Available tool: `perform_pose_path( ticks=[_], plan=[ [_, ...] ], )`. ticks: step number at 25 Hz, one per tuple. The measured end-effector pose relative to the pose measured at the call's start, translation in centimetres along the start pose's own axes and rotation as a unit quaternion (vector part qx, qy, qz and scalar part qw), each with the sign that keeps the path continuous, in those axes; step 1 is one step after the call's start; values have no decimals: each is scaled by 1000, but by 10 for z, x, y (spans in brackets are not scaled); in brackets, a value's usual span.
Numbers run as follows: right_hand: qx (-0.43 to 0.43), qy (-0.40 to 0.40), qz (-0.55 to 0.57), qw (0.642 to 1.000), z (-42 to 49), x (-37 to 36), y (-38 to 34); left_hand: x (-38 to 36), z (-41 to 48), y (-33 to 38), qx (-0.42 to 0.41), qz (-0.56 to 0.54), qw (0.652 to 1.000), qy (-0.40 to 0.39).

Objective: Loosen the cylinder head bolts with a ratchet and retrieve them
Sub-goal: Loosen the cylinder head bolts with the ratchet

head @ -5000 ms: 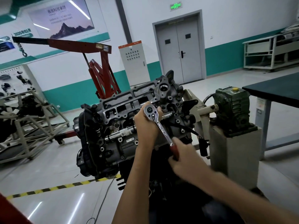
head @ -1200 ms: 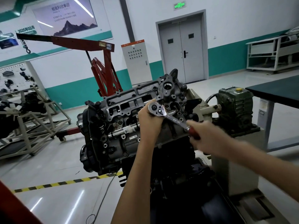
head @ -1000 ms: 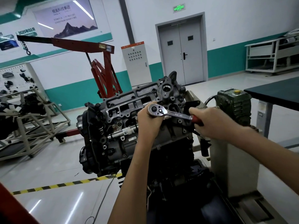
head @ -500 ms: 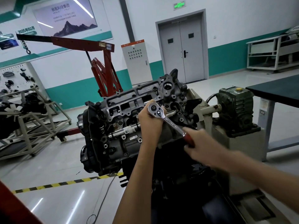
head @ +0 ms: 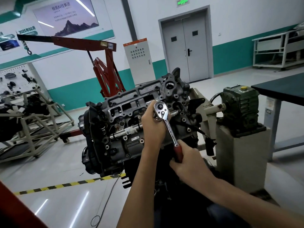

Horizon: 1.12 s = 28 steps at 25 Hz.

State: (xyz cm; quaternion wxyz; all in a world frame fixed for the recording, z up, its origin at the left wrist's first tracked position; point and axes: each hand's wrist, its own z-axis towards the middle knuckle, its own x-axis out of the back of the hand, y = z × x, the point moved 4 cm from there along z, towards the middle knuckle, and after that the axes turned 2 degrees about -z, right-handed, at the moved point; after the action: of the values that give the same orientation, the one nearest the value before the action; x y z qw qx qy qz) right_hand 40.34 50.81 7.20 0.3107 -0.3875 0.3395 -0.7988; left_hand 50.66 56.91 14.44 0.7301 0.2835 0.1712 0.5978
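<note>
The chrome ratchet with a red grip (head: pixel 166 122) sits head-down on the grey metal cylinder head (head: pixel 131 116) at mid-scene, handle angled down to the right. The left hand (head: pixel 152 125) curls around its head; the right hand (head: pixel 187 163) grips the red handle.

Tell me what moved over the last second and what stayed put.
The right hand swung the ratchet handle from nearly level, pointing right, down to a steep downward slant. Nothing was taken or released. The left hand stays around the ratchet head, at the same spot on the engine.
</note>
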Motion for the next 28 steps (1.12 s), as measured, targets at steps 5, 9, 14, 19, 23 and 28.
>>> perform_pose_path(
  ticks=[5,9,14,19,23,28],
  plan=[
    [30,-13,-43,999,3,11,3,-2,5,-4,58,-36,998,4],
    [125,-73,-347,927,55,87,7,0,11,-3,47,-20,999,-14],
    [82,-70,-332,937,48,77,12,4,5,-6,32,-18,999,-6],
    [-24,25,4,999,-1,-12,3,-6,-1,-1,16,-13,1000,20],
    [-2,-1,-17,1000,-1,-8,0,-1,4,0,38,-25,999,18],
    [129,-50,-362,922,56,92,3,1,13,-1,35,6,999,-26]
  ],
)
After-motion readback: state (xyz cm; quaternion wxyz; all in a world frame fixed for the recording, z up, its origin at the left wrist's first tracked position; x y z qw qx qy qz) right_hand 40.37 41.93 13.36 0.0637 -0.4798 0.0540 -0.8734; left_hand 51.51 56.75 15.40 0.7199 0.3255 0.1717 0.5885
